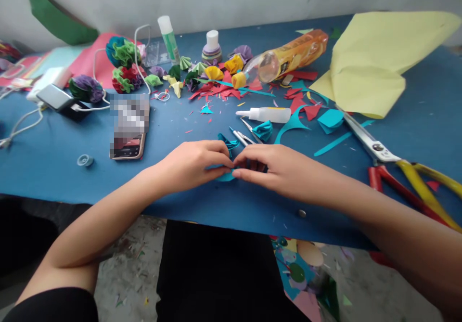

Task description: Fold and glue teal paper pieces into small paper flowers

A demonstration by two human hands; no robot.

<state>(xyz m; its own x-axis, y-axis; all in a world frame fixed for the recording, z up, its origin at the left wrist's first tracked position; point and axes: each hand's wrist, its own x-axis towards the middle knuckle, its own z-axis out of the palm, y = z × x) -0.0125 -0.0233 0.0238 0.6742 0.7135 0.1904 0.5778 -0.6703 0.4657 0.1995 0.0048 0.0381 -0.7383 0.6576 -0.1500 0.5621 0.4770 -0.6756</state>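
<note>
My left hand (193, 163) and my right hand (272, 168) meet near the front edge of the blue table (54, 158). Both pinch a small teal paper piece (226, 175) between their fingertips, fingers pressed together. Most of the piece is hidden under the fingers. Just behind the hands lie a folded teal paper bit (228, 143), tweezers (241, 137) and another crumpled teal piece (263, 130). A small white glue bottle (265, 114) lies on its side further back.
A phone (129, 127) lies left of the hands, a small grey cap (85, 160) beside it. Large scissors with yellow and red handles (393, 161) lie at right. Yellow paper (375, 62), an orange bottle (288, 57), paper flowers (124, 64) and red scraps crowd the back.
</note>
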